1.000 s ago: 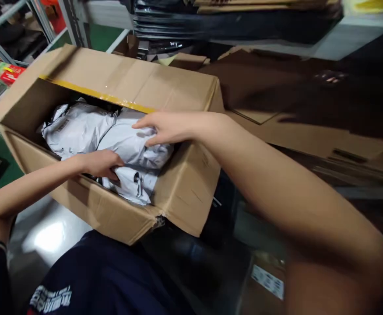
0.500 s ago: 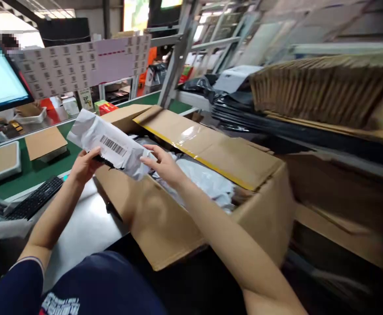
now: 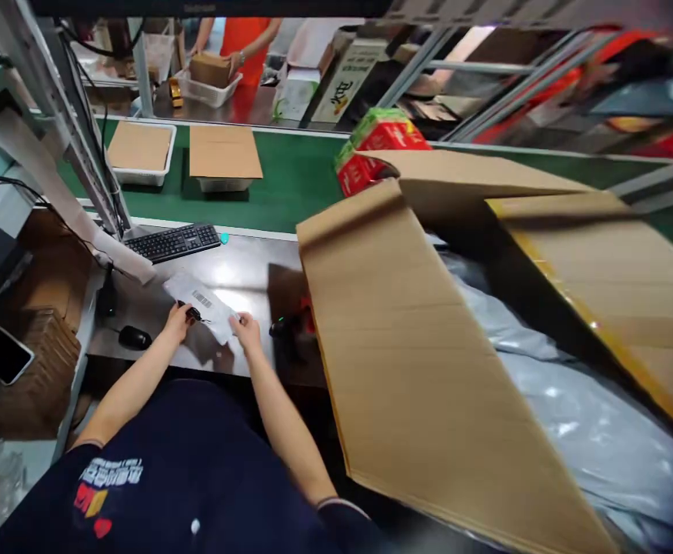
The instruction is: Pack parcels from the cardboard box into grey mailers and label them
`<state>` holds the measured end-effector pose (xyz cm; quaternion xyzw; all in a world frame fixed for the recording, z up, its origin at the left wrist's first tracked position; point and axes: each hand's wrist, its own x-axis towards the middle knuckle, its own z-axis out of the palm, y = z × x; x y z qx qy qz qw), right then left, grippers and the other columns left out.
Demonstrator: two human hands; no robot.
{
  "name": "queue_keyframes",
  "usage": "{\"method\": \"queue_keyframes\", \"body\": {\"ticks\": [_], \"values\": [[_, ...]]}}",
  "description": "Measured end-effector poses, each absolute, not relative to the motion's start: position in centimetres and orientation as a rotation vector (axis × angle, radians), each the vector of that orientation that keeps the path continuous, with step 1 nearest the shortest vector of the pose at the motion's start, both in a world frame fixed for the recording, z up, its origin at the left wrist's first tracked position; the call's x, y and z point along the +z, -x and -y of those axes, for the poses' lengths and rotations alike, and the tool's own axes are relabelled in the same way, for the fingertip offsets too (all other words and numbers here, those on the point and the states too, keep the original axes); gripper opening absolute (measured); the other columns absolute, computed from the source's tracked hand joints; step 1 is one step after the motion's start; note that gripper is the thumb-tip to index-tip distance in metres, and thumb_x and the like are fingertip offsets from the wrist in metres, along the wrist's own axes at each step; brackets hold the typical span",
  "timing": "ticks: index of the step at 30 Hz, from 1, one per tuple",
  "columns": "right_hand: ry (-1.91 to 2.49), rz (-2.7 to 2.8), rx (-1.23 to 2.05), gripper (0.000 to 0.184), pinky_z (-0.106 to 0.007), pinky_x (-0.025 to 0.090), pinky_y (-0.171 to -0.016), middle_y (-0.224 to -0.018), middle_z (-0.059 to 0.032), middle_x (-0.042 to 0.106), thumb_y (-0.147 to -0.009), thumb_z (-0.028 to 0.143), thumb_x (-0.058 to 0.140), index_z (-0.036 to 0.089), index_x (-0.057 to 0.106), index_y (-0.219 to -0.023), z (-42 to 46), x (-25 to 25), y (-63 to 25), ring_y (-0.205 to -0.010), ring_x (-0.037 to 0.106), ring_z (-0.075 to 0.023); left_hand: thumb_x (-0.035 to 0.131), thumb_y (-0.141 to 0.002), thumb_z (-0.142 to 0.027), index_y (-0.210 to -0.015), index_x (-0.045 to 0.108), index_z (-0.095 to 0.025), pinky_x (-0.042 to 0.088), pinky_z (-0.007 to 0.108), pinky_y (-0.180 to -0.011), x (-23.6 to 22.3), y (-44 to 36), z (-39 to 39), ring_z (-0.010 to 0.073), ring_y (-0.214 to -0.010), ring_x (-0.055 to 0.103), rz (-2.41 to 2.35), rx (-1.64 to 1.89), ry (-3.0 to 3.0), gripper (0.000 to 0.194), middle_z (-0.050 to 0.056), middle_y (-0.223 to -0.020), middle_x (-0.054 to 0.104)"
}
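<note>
A white plastic mailer with a barcode label sits low over the steel desk. My left hand grips its near left edge. My right hand pinches its near right corner. Both hands are closed on the package. To my right stands a big open cardboard box with more grey-white mailers inside.
A black keyboard and a mouse lie on the desk. Beyond is a green conveyor carrying trays with cardboard and a red and green carton. A person in orange works at the far side. A phone lies at left.
I pulled one mailer out of the box with both hands and carried it left and down to the desk in front of the keyboard. My view swung left.
</note>
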<state>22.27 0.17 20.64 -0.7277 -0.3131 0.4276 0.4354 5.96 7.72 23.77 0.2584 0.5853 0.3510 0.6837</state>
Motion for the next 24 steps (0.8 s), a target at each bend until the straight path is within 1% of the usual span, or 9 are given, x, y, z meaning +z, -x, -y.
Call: {"method": "queue_keyframes", "body": {"ticks": [4, 6, 8, 10, 13, 15, 18, 21, 24], "values": [[1.712, 0.859, 1.277, 0.049, -0.036, 0.062, -0.072, -0.102, -0.0114, 0.079, -0.076, 0.048, 0.069, 0.020, 0.066, -0.116, 4.2, 16.9, -15.6, -0.087, 0.073, -0.0245, 0.067, -0.085, -0.008, -0.114, 0.067, -0.011, 0.049, 0.034, -0.101, 24.3, -6.6, -12.6, 0.0186, -0.101, 0.068, -1.360, 0.711, -0.963, 0.030, 0.012, -0.111, 0.076], [1.576, 1.025, 1.375, 0.057, -0.039, 0.063, -0.088, -0.128, -0.0125, 0.076, -0.070, 0.040, 0.076, 0.023, 0.067, -0.124, 5.1, 15.7, -13.9, -0.105, 0.074, -0.0255, 0.061, -0.089, -0.007, -0.125, 0.066, -0.008, 0.040, 0.037, -0.115, 25.2, -6.5, -14.4, 0.0227, -0.125, 0.061, -1.357, 0.699, -1.202, 0.037, 0.018, -0.135, 0.069], [1.528, 1.205, 1.376, 0.060, -0.042, 0.058, -0.103, -0.145, -0.0122, 0.069, -0.073, 0.036, 0.076, 0.024, 0.067, -0.131, 5.1, 14.8, -13.9, -0.119, 0.071, -0.0258, 0.053, -0.094, -0.008, -0.131, 0.064, -0.005, 0.029, 0.041, -0.124, 25.7, -5.8, -14.8, 0.0276, -0.141, 0.050, -1.351, 0.671, -1.425, 0.039, 0.022, -0.149, 0.059], [1.678, 1.276, 1.283, 0.054, -0.042, 0.056, -0.107, -0.145, -0.0140, 0.069, -0.084, 0.036, 0.067, 0.022, 0.065, -0.136, 4.9, 14.0, -15.2, -0.122, 0.070, -0.0257, 0.048, -0.097, -0.008, -0.128, 0.066, -0.005, 0.025, 0.044, -0.126, 25.4, -4.7, -13.3, 0.0305, -0.144, 0.046, -1.328, 0.593, -1.611, 0.036, 0.022, -0.149, 0.059], [1.973, 1.204, 1.148, 0.044, -0.045, 0.057, -0.104, -0.132, -0.0193, 0.074, -0.094, 0.033, 0.051, 0.015, 0.066, -0.132, 4.8, 13.1, -17.8, -0.113, 0.072, -0.0280, 0.056, -0.091, -0.006, -0.113, 0.073, -0.012, 0.032, 0.045, -0.123, 23.7, -2.7, -8.8, 0.0317, -0.135, 0.055, -1.284, 0.410, -1.793, 0.029, 0.018, -0.135, 0.070], [2.016, 1.243, 1.135, 0.040, -0.049, 0.054, -0.106, -0.127, -0.0210, 0.074, -0.095, 0.029, 0.047, 0.014, 0.068, -0.125, 4.7, 12.9, -18.3, -0.109, 0.072, -0.0299, 0.060, -0.086, -0.005, -0.110, 0.074, -0.017, 0.036, 0.047, -0.121, 22.5, -1.2, -5.9, 0.0330, -0.130, 0.059, -1.283, 0.321, -1.844, 0.031, 0.017, -0.134, 0.072], [1.909, 1.489, 1.188, 0.036, -0.049, 0.050, -0.113, -0.129, -0.0184, 0.073, -0.091, 0.027, 0.053, 0.017, 0.070, -0.122, 3.4, 13.7, -16.0, -0.117, 0.069, -0.0316, 0.053, -0.092, -0.010, -0.121, 0.072, -0.017, 0.038, 0.051, -0.121, 21.6, 2.1, -3.6, 0.0341, -0.134, 0.058, -1.381, 0.331, -1.915, 0.036, 0.018, -0.145, 0.067], [1.642, 1.844, 1.229, 0.049, -0.046, 0.046, -0.119, -0.142, -0.0140, 0.069, -0.081, 0.027, 0.066, 0.023, 0.069, -0.130, 1.0, 15.5, -11.1, -0.133, 0.062, -0.0341, 0.041, -0.099, -0.021, -0.132, 0.067, -0.016, 0.045, 0.049, -0.118, 21.2, 7.6, -3.0, 0.0326, -0.137, 0.059, -1.720, 0.565, -1.948, 0.042, 0.019, -0.145, 0.066], [1.363, 2.187, 1.215, 0.078, -0.052, 0.043, -0.123, -0.161, -0.0082, 0.056, -0.066, 0.036, 0.080, 0.036, 0.061, -0.142, -1.1, 15.5, -6.3, -0.146, 0.054, -0.0413, 0.036, -0.097, -0.027, -0.129, 0.070, -0.017, 0.054, 0.048, -0.114, 18.2, 14.1, -0.9, 0.0318, -0.131, 0.067, -2.041, 0.777, -1.824, 0.048, 0.020, -0.135, 0.073]]}}
